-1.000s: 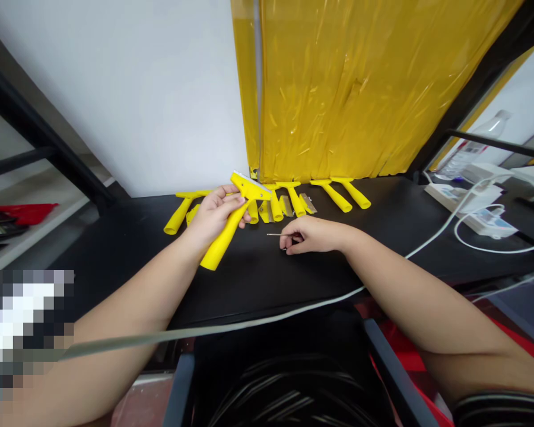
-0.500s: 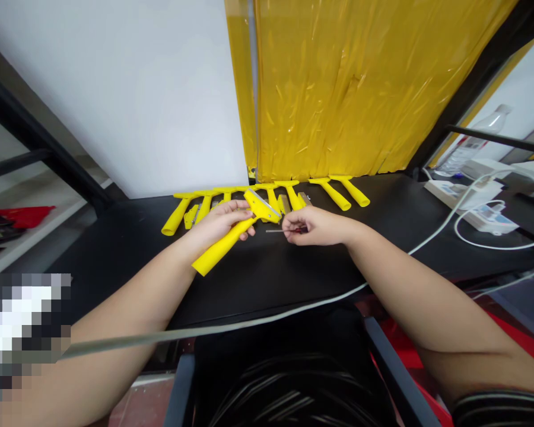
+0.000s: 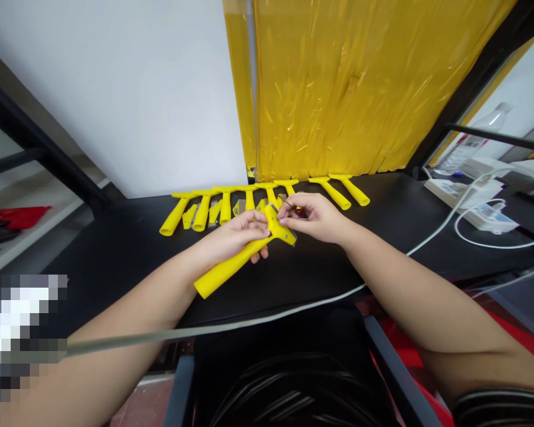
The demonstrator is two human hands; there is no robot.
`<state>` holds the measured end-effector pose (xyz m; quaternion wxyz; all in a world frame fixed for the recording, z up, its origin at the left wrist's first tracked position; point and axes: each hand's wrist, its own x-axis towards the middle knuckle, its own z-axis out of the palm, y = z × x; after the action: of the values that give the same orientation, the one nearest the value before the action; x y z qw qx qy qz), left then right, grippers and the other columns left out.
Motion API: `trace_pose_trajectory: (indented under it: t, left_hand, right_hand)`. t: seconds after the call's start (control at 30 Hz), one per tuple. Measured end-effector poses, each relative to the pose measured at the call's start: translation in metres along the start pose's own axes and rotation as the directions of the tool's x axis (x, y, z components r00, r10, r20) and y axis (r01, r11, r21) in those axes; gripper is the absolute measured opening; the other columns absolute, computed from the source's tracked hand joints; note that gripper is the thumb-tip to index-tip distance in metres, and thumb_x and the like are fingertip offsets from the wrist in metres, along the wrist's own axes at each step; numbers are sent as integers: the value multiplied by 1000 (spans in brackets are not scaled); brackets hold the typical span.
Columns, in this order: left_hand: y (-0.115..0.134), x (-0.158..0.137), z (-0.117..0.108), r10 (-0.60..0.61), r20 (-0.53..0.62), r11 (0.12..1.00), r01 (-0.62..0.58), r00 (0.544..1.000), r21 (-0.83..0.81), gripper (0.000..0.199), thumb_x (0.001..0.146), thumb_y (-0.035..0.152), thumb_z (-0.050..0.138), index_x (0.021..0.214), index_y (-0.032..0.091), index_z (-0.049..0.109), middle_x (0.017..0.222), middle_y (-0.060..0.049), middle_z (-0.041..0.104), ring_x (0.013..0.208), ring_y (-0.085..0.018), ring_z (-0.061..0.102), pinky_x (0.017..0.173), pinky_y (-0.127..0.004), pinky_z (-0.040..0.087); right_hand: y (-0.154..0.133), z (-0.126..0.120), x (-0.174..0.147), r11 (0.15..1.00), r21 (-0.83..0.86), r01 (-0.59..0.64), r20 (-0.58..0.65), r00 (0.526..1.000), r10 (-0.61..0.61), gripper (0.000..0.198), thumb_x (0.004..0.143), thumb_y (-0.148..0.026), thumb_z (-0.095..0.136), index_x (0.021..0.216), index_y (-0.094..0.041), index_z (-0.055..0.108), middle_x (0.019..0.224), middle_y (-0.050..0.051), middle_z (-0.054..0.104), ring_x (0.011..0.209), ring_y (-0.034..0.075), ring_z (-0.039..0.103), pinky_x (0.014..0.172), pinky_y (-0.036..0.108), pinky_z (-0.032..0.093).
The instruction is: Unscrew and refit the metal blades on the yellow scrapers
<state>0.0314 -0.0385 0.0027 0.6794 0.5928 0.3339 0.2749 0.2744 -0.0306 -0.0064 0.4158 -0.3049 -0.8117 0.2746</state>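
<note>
My left hand is closed around a yellow scraper, its tubular handle slanting down to the left. The scraper's head, with small metal screws on it, points up to the right. My right hand is closed at this head, pinching a small screwdriver with a thin shaft. Fingers hide most of the screwdriver, and whether its tip touches a screw I cannot tell. Behind both hands stretches a row of similar yellow scrapers, with yellow head pieces lying between some handles.
The scrapers lie on a black tabletop against a white panel and a yellow-wrapped panel. White power strips and a plastic bottle stand at the right. A pale cable crosses in front of the table edge.
My left hand has moved slightly right and turned the scraper's head. My right hand has lifted, bringing the screwdriver from beside the scraper to its head.
</note>
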Motion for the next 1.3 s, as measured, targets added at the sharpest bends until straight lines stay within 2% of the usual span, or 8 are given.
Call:
trace_pose_trajectory:
  t: [0.2, 0.4, 0.57, 0.7, 0.8, 0.9, 1.03, 1.3]
  left_hand:
    - [-2, -4, 8, 98, 5, 992, -98, 995, 76, 35, 87, 30, 80, 106, 20, 53, 100, -3, 65, 63, -15, 71, 46, -23, 54]
    - [-5, -9, 17, 184, -27, 978, -181, 982, 108, 35, 88, 34, 81, 109, 21, 55, 121, -7, 63, 64, -11, 69, 45, -22, 55]
    - [-3, -10, 18, 166, -28, 981, -162, 986, 103, 34, 87, 31, 82, 107, 20, 56, 113, -5, 66, 62, -12, 69, 45, -23, 55]
    - [-1, -5, 19, 139, -120, 990, -139, 983, 11, 31, 86, 23, 78, 103, 20, 53, 94, -1, 65, 59, -13, 68, 44, -22, 51]
    - [-1, 0, 15, 147, -238, 985, -164, 960, -54, 33, 84, 18, 76, 103, 19, 50, 87, 1, 64, 56, -14, 68, 43, -22, 50]
    - [-1, 5, 6, 190, -338, 975, -219, 922, -47, 35, 82, 16, 76, 104, 20, 49, 85, 1, 63, 54, -14, 67, 42, -23, 50]
    - [-2, 9, -5, 273, -404, 957, -290, 873, 21, 34, 82, 16, 76, 102, 20, 50, 89, 2, 60, 54, -12, 66, 42, -23, 51]
    - [-4, 10, -7, 301, -410, 953, -291, 861, 89, 31, 83, 18, 76, 103, 20, 53, 95, 1, 58, 55, -10, 64, 43, -22, 52]
  right_hand:
    - [-3, 1, 4, 998, -32, 57, 22, 998, -57, 19, 91, -38, 77, 89, -19, 74, 82, 2, 53, 76, 17, 49, 71, 32, 42]
    - [-4, 3, 4, 961, 263, -79, 5, 997, 81, 44, 79, -41, 89, 84, -22, 49, 80, -4, 44, 69, 12, 41, 66, 28, 39]
    - [8, 6, 4, 919, 317, -233, 83, 972, 218, 51, 74, -46, 91, 85, -22, 48, 73, -7, 42, 66, 11, 38, 64, 27, 39]
    - [19, 7, 6, 929, 320, -188, -76, 972, 223, 58, 69, -40, 94, 96, -24, 45, 79, -7, 44, 70, 12, 42, 66, 27, 42]
    - [23, 4, 5, 970, 207, -123, -207, 964, 166, 43, 80, -35, 84, 99, -24, 48, 90, -1, 51, 80, 14, 51, 76, 30, 48]
    - [22, -2, 2, 989, 89, -118, -146, 981, 130, 17, 94, -33, 68, 103, -21, 59, 95, 3, 60, 84, 17, 59, 79, 33, 51]
    - [15, -6, -2, 988, -60, -142, 37, 989, 145, 28, 102, -35, 59, 123, -20, 70, 85, 3, 68, 69, 17, 62, 69, 32, 50]
    - [11, -5, -1, 927, -357, -111, 1, 993, 119, 32, 103, -32, 56, 127, -20, 74, 93, 6, 75, 72, 18, 59, 72, 31, 44]
